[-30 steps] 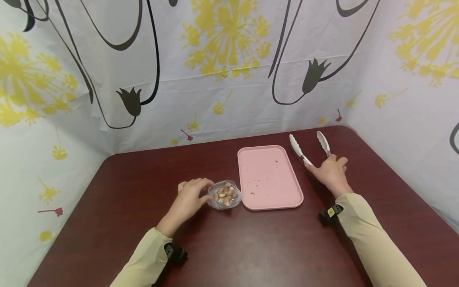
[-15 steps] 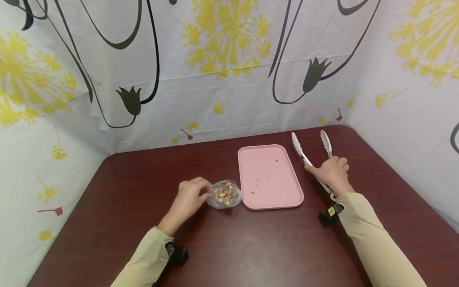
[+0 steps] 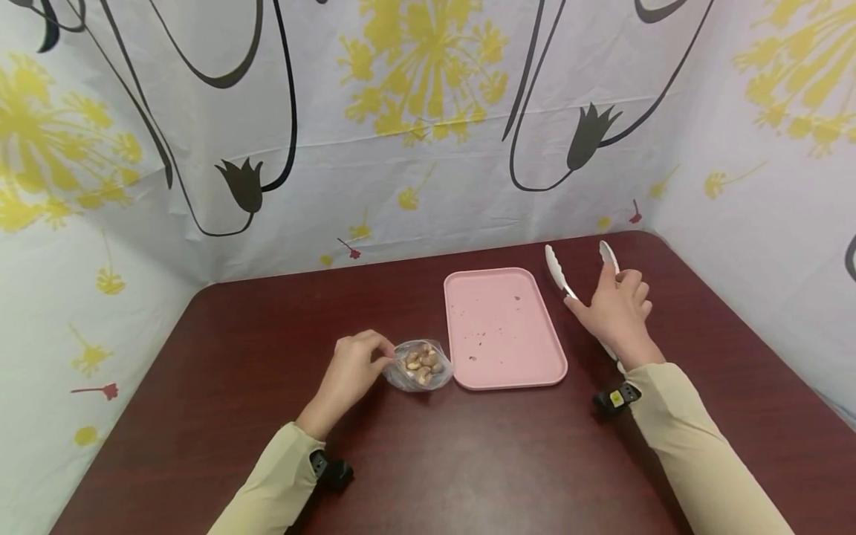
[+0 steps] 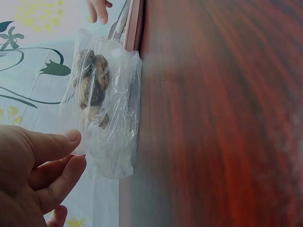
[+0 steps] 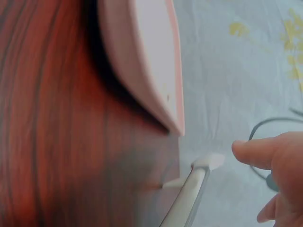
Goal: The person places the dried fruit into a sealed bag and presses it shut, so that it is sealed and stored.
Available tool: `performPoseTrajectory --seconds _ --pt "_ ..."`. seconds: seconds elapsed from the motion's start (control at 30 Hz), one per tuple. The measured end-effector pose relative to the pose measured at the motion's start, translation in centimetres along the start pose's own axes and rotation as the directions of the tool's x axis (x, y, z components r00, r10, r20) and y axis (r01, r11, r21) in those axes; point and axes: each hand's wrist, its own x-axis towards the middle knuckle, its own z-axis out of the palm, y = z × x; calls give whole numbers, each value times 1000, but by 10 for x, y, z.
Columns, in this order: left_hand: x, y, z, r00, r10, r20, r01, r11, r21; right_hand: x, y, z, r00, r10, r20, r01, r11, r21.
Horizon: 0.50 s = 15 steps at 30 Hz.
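My left hand (image 3: 349, 375) pinches the rim of a clear plastic bag (image 3: 400, 380) between thumb and fingers; brown, lumpy pieces (image 3: 425, 360) lie inside it. The left wrist view shows this hand (image 4: 35, 165) at the near edge of the bag (image 4: 116, 146). Over the metal tongs (image 3: 554, 266) is my right hand (image 3: 614, 312), its fingers spread and covering part of the handles. The tong arms stand apart. In the right wrist view, a gap separates the thumb of the right hand (image 5: 284, 163) from the tongs (image 5: 185, 201).
A pink tray (image 3: 504, 327) with small dark specks lies between the bag and the tongs, its left edge close against the bag. Beneath everything is a dark red wooden table (image 3: 428, 453). Patterned cloth (image 3: 401, 223) hangs behind the table and on both sides.
My right hand has come off the tongs, with its fingers raised and spread wider. The left fingers have closed on the bag's rim, and the bag's opening has shifted slightly.
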Motion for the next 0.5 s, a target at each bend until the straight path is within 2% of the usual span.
performPoseTrajectory --seconds 0.23,0.4,0.5 --pt "-1 0 1 999 18 -33 -18 1000 8 -7 -20 4 993 -109 -52 110 994 17" --pt "0 -1 3 998 39 -56 -38 999 21 -25 -37 17 980 -199 -28 199 980 7" --pt "1 -2 3 997 44 -66 -43 999 19 -36 -49 23 964 -266 -9 266 964 -4"
